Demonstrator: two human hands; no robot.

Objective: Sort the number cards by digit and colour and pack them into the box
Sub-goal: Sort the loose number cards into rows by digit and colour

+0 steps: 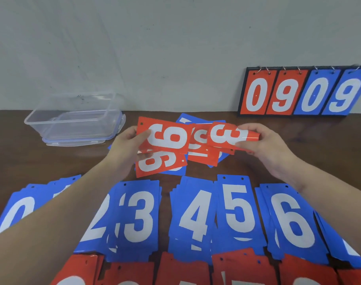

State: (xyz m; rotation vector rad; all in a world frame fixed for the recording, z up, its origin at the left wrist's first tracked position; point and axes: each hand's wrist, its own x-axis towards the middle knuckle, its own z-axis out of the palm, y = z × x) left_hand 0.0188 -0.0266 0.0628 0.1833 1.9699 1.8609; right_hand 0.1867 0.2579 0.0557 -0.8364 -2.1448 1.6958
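Red card piles (181,270) nearest on brown worktop (319,145), blue piles (239,212) sorted by digit behind, left hand (126,145) grip pinching red 9 card (167,136), right hand (266,145) grip pinching red 3 card (229,134), clear box (72,118) far left, scoreboard (303,93) against wall.

The scoreboard (303,92) against the wall reads 0 9 on red and 0 9 on blue. The left hand (128,145) holds a red 9 card (167,136), the right hand (266,145) a red 3 card (227,134). Blue piles in front show 3 (138,217), 4 (194,219), 5 (237,208) and 6 (292,219).
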